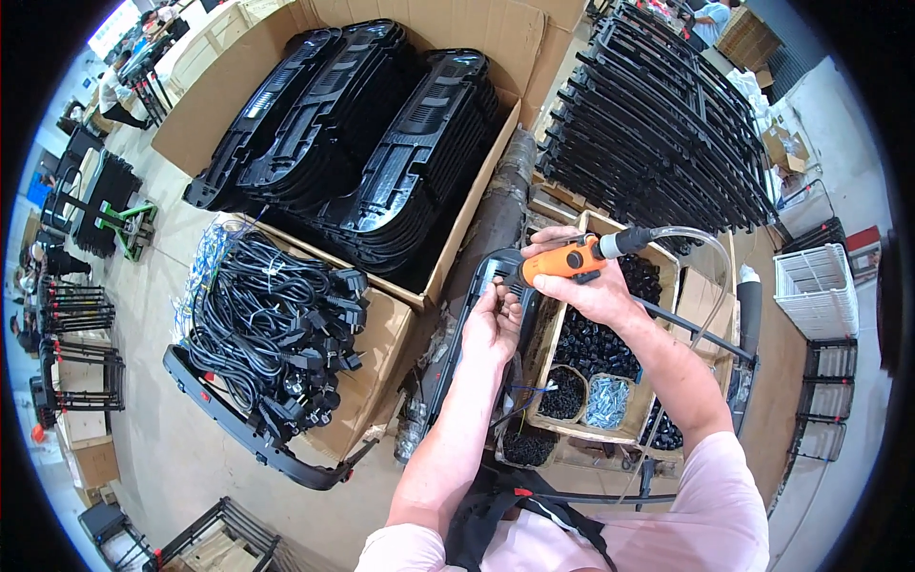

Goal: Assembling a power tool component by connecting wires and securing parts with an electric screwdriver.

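Observation:
My right hand [599,294] is wrapped round an orange power screwdriver [560,264], with a clear hose joined to its dark rear end. The tool lies nearly level and its front end points left, over a long black plastic housing [466,307]. Close to that front end is my left hand [490,329], its fingers curled and pinched together above the housing. Whatever sits between those fingertips is too small to make out. The housing's lower part runs beside my left forearm, which partly hides it.
A cardboard box [519,119] holds stacked black plastic housings. Bundled black power cords [276,324] lie at left. On the right, a wooden tray [545,428] holds black parts, black screws [562,393] and silver screws [607,401]. Black metal frames [658,124] are stacked behind it.

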A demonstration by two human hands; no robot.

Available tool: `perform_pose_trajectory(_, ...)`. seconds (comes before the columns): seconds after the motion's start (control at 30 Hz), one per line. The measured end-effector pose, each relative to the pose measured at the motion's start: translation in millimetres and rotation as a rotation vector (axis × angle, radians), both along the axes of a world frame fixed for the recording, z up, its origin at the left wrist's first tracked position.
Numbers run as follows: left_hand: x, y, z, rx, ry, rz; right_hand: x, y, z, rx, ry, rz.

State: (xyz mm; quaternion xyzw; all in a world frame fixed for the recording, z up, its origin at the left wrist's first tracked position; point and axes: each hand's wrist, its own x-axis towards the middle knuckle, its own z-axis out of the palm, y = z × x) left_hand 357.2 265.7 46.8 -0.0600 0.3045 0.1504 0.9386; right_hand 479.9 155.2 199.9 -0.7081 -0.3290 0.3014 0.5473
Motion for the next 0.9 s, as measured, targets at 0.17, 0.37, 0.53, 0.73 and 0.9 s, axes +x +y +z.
perform_pose_trajectory(0.17, -9, 4, -4, -0.033, -0.160, -0.044, -8, 8, 6, -0.023, 0.001, 0.023)
perform_pose_trajectory(0.37, -1, -3, 28, -0.013, 0.069, -0.024, -10, 23, -11, 0.046, -0.006, 0.012)
perform_pose_trajectory(0.53, -28, -29, 16, 0.021, 0.020, -0.160, -9, 40, -33, 0.024, -0.041, 0.023)
perform_pose_trajectory(0.73, -61, -58, 20, -0.107, 0.036, -0.267, -9, 54, -39, -0.026, -0.189, 0.081)
perform_pose_trajectory(0.9, -98, -82, 19, 0.022, -0.041, -0.498, -15, 60, -39, 0.034, -0.168, 0.027)
